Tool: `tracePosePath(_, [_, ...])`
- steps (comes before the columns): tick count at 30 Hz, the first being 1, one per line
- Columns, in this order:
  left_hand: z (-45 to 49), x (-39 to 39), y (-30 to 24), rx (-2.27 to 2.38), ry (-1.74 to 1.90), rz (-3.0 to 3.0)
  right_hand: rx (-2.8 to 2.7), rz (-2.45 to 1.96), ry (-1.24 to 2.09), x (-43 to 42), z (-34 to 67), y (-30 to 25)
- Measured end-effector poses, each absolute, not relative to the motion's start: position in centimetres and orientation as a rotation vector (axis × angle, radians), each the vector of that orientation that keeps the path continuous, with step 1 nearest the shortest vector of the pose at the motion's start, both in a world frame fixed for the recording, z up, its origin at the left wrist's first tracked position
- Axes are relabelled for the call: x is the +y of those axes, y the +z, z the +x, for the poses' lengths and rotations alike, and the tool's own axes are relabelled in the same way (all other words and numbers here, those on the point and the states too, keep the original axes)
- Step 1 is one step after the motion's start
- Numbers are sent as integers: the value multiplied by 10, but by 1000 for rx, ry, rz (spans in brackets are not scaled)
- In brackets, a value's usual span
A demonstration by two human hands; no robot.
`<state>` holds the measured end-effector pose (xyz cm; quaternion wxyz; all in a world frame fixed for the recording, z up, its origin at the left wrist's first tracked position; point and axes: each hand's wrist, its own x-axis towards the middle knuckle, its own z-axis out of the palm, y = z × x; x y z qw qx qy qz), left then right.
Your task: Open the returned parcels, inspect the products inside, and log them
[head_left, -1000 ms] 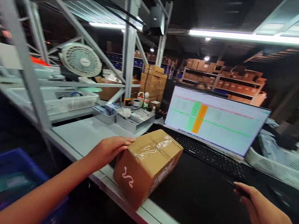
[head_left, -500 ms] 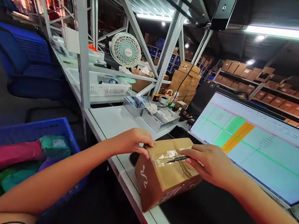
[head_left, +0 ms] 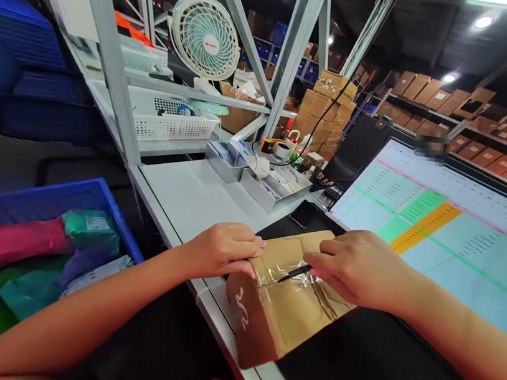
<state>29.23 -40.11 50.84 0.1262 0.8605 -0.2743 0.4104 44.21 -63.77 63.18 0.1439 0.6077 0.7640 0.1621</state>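
Observation:
A brown cardboard box (head_left: 299, 316) with clear tape (head_left: 277, 272) across its top sits at the desk's front edge, a white squiggle on its side. My left hand (head_left: 221, 251) grips the box's upper left edge, thumb and fingers pressed against it. In my right hand (head_left: 356, 264) is a slim black pointed tool (head_left: 294, 274), its exact kind unclear. Its tip rests at the taped seam, pointing left. My right fingers are curled around its rear end, just over the box top.
Behind the box lie a phone (head_left: 304, 214) and metal trays (head_left: 274, 193) of small items. A monitor (head_left: 421, 207) stands at right. A blue crate (head_left: 93, 192) with colored parcels is at lower left. A metal post (head_left: 108, 50) rises beside the desk; a fan (head_left: 204, 35) stands beyond.
My view has tipped down and moved closer. My right hand has closed more tightly round the black tool. My left hand has stayed on the box's left edge.

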Motion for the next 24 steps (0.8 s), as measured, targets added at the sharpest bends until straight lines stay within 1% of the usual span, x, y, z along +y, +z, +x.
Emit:
tracePosePath(15, [298,-406,500,-650,1332,2414,2102,1646,622,-652,478,638])
tracePosePath(24, [299,-408,502,-613,1303,2368,2064,1596,678,-666,504,644])
